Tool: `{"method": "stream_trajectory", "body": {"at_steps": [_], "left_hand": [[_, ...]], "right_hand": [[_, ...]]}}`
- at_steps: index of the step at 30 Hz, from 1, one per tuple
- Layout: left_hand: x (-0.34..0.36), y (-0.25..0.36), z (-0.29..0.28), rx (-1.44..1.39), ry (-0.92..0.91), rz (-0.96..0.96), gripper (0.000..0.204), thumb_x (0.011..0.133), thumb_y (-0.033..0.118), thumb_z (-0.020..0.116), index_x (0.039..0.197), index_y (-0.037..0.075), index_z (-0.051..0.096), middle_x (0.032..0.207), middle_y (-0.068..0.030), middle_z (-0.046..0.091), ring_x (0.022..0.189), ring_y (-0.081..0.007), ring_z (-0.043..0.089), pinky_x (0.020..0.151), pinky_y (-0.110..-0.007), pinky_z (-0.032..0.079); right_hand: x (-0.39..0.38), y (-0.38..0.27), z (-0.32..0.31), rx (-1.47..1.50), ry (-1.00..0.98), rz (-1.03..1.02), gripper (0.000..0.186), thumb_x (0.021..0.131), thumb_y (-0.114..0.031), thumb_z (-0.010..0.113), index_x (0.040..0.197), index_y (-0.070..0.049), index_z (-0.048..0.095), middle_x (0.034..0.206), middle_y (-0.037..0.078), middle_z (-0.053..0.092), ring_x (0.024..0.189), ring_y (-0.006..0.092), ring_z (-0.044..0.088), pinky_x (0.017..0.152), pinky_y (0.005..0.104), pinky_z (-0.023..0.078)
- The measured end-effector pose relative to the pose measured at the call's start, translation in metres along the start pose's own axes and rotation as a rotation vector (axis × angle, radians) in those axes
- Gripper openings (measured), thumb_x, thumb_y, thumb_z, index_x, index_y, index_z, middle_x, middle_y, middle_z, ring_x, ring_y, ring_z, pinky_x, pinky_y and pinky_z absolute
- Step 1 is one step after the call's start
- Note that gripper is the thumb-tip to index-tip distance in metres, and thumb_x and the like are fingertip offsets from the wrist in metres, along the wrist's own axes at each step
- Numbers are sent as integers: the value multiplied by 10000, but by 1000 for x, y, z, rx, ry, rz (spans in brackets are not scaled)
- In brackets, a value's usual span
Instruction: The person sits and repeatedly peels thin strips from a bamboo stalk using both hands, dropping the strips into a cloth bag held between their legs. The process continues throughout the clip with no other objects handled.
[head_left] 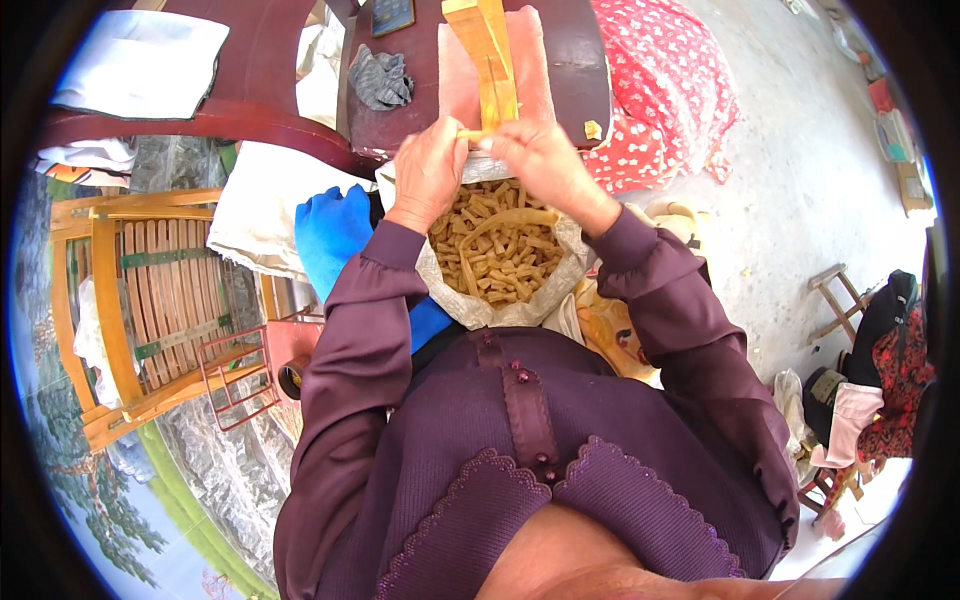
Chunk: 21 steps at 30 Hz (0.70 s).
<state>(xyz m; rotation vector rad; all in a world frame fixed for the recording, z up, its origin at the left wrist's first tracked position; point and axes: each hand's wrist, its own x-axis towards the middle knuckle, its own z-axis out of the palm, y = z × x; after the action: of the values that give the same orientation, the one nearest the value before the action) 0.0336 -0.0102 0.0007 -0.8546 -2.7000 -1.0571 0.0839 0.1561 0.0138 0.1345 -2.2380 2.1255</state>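
Note:
My left hand (430,172) and my right hand (550,172) are closed close together at the lower end of an upright wooden stand (494,82). A short stretch of a yellowish, root-like strip (471,134) shows between them, with my fingers pinched on both sides of it. Along the stand runs a thin dark line, perhaps a blade or slit; I cannot tell which. Right below my hands, a white woven sack (456,303) is full of short tan cut pieces (505,265). One longer curved strip (515,217) lies on top of them.
The stand rests on a pink cloth (533,60) over a dark red chair seat (580,70), beside a grey crumpled rag (380,80) and a phone (392,15). Red patterned fabric (665,90) hangs at right. A wooden slatted chair (165,300) stands left, near blue cloth (330,235).

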Motion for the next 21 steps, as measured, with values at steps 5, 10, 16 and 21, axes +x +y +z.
{"method": "stream_trajectory", "body": {"at_steps": [5,10,16,21], "left_hand": [[19,7,0,-851,-109,-394,162,928,199,565,1017,65,577,799,47,522,678,-39,441,615,-186,393],[33,-7,-4,-594,-89,-243,205,943,223,539,1056,59,587,768,50,484,670,-35,423,603,-192,382],[47,-6,-1,-473,1,-193,193,942,221,528,1030,70,611,698,55,440,620,-32,404,537,-197,355],[60,-12,4,-430,-70,-329,244,897,220,533,981,7,619,855,-88,651,817,-182,609,703,-306,460]], "right_hand": [[30,21,-24,-2,144,7,228,829,-206,676,787,18,661,535,-21,476,503,52,404,452,263,359],[43,22,-26,-48,210,-68,239,847,-215,645,835,23,665,515,0,463,468,74,425,444,264,362],[50,14,-26,-163,276,-48,264,850,-231,616,842,31,647,538,97,535,491,130,520,492,303,418],[55,22,-25,-306,283,-3,304,848,-279,577,837,17,643,609,179,575,588,289,598,579,393,461]]}}
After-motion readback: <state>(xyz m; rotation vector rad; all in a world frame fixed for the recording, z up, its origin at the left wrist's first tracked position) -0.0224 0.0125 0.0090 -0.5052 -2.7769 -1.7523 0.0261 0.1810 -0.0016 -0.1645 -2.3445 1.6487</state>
